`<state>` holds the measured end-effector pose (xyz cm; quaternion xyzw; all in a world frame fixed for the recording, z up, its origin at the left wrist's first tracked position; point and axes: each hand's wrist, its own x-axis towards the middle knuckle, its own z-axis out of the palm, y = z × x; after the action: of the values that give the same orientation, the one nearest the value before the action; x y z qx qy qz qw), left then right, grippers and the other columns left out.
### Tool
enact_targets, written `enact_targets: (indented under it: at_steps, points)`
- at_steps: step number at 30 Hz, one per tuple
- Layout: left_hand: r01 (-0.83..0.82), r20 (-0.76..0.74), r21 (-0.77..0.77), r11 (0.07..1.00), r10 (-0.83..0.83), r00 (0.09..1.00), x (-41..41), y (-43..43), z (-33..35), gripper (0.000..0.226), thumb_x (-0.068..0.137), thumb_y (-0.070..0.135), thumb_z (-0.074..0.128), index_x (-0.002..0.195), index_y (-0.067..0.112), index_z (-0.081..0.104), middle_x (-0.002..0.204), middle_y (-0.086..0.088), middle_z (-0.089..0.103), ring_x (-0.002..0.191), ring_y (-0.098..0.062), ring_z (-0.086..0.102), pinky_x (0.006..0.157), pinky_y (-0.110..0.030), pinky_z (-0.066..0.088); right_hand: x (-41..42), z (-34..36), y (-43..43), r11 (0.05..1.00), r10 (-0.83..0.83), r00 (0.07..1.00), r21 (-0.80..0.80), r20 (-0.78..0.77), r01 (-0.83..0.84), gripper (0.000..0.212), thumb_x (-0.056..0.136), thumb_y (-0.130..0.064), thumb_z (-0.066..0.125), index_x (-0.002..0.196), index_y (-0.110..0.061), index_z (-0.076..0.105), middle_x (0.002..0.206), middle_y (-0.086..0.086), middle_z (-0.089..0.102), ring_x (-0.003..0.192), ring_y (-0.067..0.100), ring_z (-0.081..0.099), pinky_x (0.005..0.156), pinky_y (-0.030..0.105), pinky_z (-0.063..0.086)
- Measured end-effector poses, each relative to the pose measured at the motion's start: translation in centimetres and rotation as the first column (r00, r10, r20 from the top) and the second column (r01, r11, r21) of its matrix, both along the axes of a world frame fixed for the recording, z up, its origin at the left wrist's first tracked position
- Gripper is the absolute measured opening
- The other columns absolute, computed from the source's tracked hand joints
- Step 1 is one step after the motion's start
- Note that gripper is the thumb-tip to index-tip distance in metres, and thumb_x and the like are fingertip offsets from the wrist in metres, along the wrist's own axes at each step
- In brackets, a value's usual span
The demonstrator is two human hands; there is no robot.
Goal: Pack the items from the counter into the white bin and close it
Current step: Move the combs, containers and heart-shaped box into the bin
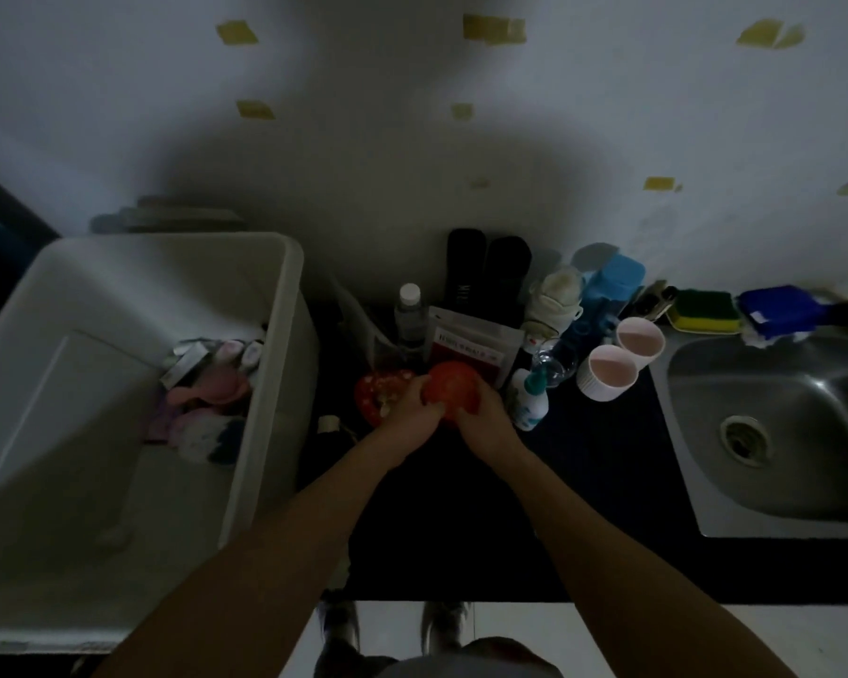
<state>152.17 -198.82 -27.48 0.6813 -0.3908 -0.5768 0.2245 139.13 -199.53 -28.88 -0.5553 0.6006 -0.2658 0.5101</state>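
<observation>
Fingers curl in a two-sided grasp: right of the open white bin, my left hand presses a red round thing against my right hand, over the dark counter. I judge it light and smooth (possibly slippery), so it is best cupped by its sides.

The round item is red (bin white).
</observation>
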Motion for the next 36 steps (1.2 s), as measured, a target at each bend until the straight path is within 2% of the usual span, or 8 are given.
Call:
enact_targets:
  at_steps: [6, 9, 14, 18, 24, 29, 33, 36]
  points:
    - [-0.089, 0.015, 0.031, 0.996, 0.089, 0.996, -1.3, -1.2, -1.4, 0.058, 0.096, 0.026, 0.051, 0.15, 0.025, 0.029, 0.148, -0.007, 0.041, 0.129, -0.024, 0.046, 0.111, -0.039, 0.038, 0.1, -1.8, -1.5, 0.997, -0.049, 0.997, 0.056, -0.058, 0.052, 0.054, 0.083, -0.008, 0.061, 0.135, -0.011, 0.047, 0.132, 0.011, 0.054, 0.118, 0.023, 0.055, 0.102, 0.044, 0.047]
    - [-0.14, 0.002, -0.005, 0.99, 0.14, 0.99, -1.8, -1.7, -1.7, 0.05, 0.096, 0.029, 0.052, 0.144, 0.026, 0.04, 0.141, -0.006, 0.049, 0.122, -0.022, 0.051, 0.108, -0.038, 0.042, 0.0, -2.3, -2.2, 0.995, -0.044, 0.998, 0.083, -0.043, 0.047, 0.052, 0.086, -0.007, 0.058, 0.137, -0.011, 0.048, 0.133, 0.012, 0.055, 0.118, 0.022, 0.056, 0.101, 0.04, 0.048]
    - [-0.264, -0.071, -0.022, 0.964, 0.262, 0.962, -2.2, -1.6, -1.5, 0.045, 0.092, 0.016, 0.054, 0.134, 0.029, 0.049, 0.133, -0.005, 0.054, 0.114, -0.021, 0.055, 0.1, -0.034, 0.047, -0.2, -2.1, -2.1, 0.992, -0.104, 0.993, 0.07, -0.053, 0.107, 0.06, 0.085, -0.01, 0.06, 0.143, -0.013, 0.042, 0.138, 0.012, 0.05, 0.125, 0.025, 0.051, 0.105, 0.045, 0.045]
    - [-0.286, -0.012, -0.185, 0.94, 0.289, 0.957, -2.6, -1.6, 0.2, 0.044, 0.091, 0.012, 0.054, 0.132, 0.028, 0.052, 0.14, -0.001, 0.044, 0.124, -0.018, 0.047, 0.11, -0.037, 0.039, 0.0, -0.5, -1.9, 0.986, -0.162, 0.986, -0.032, -0.039, 0.161, 0.058, 0.083, -0.011, 0.06, 0.138, -0.018, 0.046, 0.135, 0.01, 0.049, 0.125, 0.025, 0.048, 0.105, 0.048, 0.043]
    - [-0.239, 0.014, -0.384, 0.892, 0.264, 0.964, -1.4, -1.4, 4.4, 0.044, 0.087, 0.007, 0.053, 0.122, 0.033, 0.05, 0.136, 0.004, 0.038, 0.124, -0.016, 0.046, 0.108, -0.033, 0.04, 0.9, 3.5, -1.2, 0.969, -0.189, 0.98, -0.152, 0.062, 0.196, 0.051, 0.085, -0.013, 0.059, 0.133, -0.023, 0.045, 0.13, 0.003, 0.045, 0.122, 0.019, 0.046, 0.105, 0.043, 0.044]
    - [-0.256, -0.003, -0.498, 0.828, 0.293, 0.956, 0.2, -1.5, 8.0, 0.038, 0.086, 0.005, 0.055, 0.12, 0.024, 0.054, 0.129, 0.004, 0.037, 0.122, -0.016, 0.046, 0.109, -0.039, 0.041, 2.5, 6.9, -0.7, 0.939, -0.205, 0.966, -0.245, 0.16, 0.24, 0.045, 0.084, -0.01, 0.06, 0.12, -0.035, 0.048, 0.121, 0.004, 0.052, 0.107, 0.01, 0.054, 0.089, 0.027, 0.051]
    - [-0.27, 0.014, -0.58, 0.769, 0.341, 0.94, 2.1, -1.5, 10.3, 0.033, 0.083, 0.002, 0.058, 0.111, 0.019, 0.057, 0.12, 0.005, 0.039, 0.117, -0.016, 0.048, 0.106, -0.035, 0.041, 4.2, 9.3, -0.4, 0.923, -0.185, 0.963, -0.301, 0.195, 0.238, 0.045, 0.084, -0.005, 0.059, 0.121, -0.029, 0.049, 0.12, 0.006, 0.052, 0.106, 0.014, 0.055, 0.088, 0.032, 0.053]
    - [-0.257, 0.005, -0.62, 0.741, 0.331, 0.944, 3.6, -1.2, 11.7, 0.034, 0.083, 0.004, 0.06, 0.1, 0.033, 0.056, 0.118, 0.006, 0.039, 0.116, -0.016, 0.045, 0.101, -0.026, 0.039, 5.6, 10.8, 0.0, 0.896, -0.191, 0.963, -0.366, 0.192, 0.251, 0.045, 0.083, -0.009, 0.06, 0.119, -0.034, 0.048, 0.118, 0.0, 0.05, 0.103, 0.007, 0.053, 0.081, 0.021, 0.048]
